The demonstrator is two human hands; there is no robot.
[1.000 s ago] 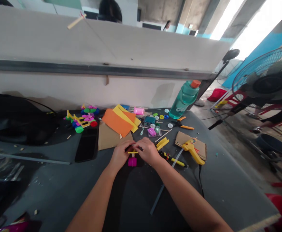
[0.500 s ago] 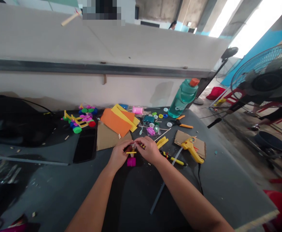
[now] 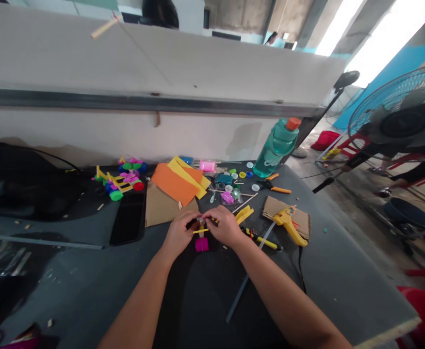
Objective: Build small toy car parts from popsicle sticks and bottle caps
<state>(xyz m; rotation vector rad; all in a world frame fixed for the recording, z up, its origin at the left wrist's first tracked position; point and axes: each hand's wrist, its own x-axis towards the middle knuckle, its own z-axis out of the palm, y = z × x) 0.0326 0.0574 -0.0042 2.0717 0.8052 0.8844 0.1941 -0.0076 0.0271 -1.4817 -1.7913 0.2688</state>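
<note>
Both hands meet at the middle of the dark table around a small handmade piece (image 3: 202,237). It has a magenta block at its near end, a thin yellow crosspiece and a pale stem running up between my fingers. My left hand (image 3: 181,231) is closed on its left side, and my right hand (image 3: 224,225) pinches at its far end. A small clear or whitish bit shows between the fingertips, too small to name. Just right of my right hand lie yellow strips (image 3: 244,214) and a yellow-and-black tool (image 3: 269,242).
A yellow glue gun (image 3: 289,225) with a long glue stick rests on cardboard at right. Beyond are orange sheets (image 3: 172,184), bottle caps, orange-handled pliers (image 3: 281,190) and a green bottle (image 3: 276,148). A black phone (image 3: 127,220) and colourful wheeled models (image 3: 118,183) lie left.
The piece's magenta end has swung slightly to the right, and its yellow crosspiece has shifted right and tilted. Both hands stay in nearly the same place.
</note>
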